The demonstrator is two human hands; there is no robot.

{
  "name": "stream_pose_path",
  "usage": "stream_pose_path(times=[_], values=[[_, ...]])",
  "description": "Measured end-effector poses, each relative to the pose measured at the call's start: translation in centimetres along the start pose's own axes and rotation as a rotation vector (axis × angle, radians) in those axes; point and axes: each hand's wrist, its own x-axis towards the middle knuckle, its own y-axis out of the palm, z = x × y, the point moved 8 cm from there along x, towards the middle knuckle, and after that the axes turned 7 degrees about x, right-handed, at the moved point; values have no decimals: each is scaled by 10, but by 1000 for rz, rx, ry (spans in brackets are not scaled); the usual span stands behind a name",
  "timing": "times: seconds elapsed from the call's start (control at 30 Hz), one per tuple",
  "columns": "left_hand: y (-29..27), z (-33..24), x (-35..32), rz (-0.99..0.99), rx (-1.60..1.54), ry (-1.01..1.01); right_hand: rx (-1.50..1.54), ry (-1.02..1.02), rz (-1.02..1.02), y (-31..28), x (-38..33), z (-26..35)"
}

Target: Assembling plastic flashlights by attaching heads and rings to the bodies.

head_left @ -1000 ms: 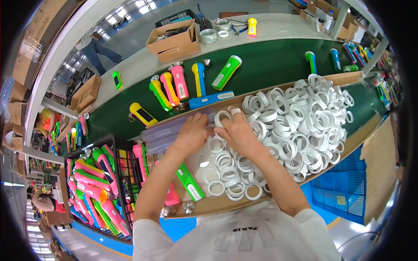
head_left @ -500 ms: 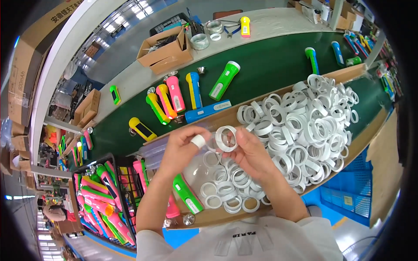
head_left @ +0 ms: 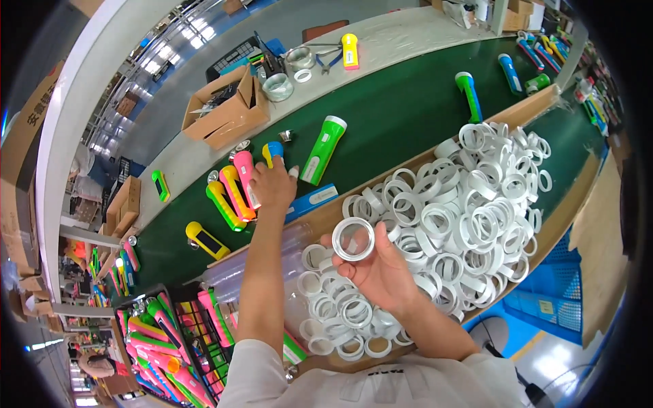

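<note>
Left-hand grip (head_left: 273,185) over a yellow-and-blue flashlight (head_left: 273,149), right-hand grip (head_left: 381,275) holding a white ring (head_left: 353,222)

At the far left, a black basket (head_left: 192,326) is heaped with pink, green and blue flashlights (head_left: 160,347). Right of it, on the green tabletop (head_left: 401,115), lies a yellow flashlight (head_left: 207,241), then a green-and-yellow flashlight (head_left: 226,205) and a yellow-and-pink flashlight (head_left: 236,190) side by side. The left-hand grip covers most of the yellow-and-blue flashlight, whose top shows beyond the fingers; whether they are closed round it or merely touch it, I cannot tell. Just beside that hand lies a blue flashlight (head_left: 316,198), with a green flashlight (head_left: 324,149) beyond. Next, the right-hand grip has the white ring pinched between thumb and fingers, a clear disc (head_left: 354,241) seeming to fill it. Loose white rings (head_left: 476,211) lie heaped in a shallow cardboard tray (head_left: 537,103). Farthest right, below the tray, is a blue crate (head_left: 554,292).
</note>
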Motion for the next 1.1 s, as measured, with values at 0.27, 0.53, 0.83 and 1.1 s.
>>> stream_pose_path(times=[0.27,0.53,0.83,1.1], values=[[-62,54,-34,-16,-646,139,21,-2,1,5,0,3],[-191,89,-174,125,-1268,151,-32,27,3,9,-2,-8],[-222,113,-243,153,-1220,75,-45,36,-20,11,-11,-27],[-222,115,-252,94,-1145,39,-72,120,137,28,-20,-41]])
